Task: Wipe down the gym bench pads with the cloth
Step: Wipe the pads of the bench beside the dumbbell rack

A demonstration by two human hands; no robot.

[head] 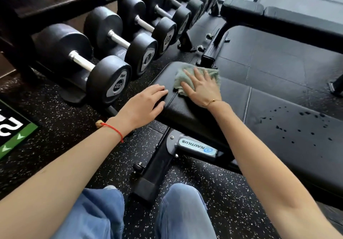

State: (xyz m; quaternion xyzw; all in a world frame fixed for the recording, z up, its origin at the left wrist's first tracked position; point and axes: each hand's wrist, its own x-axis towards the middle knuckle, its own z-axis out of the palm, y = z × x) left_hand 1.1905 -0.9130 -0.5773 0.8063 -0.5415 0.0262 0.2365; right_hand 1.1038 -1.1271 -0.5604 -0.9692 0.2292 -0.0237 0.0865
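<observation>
A black padded gym bench runs from the middle to the right; its small seat pad is nearest the dumbbells and its long back pad carries scattered dark droplets. A pale green cloth lies on the far end of the seat pad. My right hand presses flat on the cloth, fingers spread. My left hand rests flat on the seat pad's left edge, fingers together, holding nothing.
A rack of black dumbbells stands close on the left. A second black bench sits behind. The bench frame with its silver label lies below, near my knees. The floor is speckled black rubber, with a green mat at far left.
</observation>
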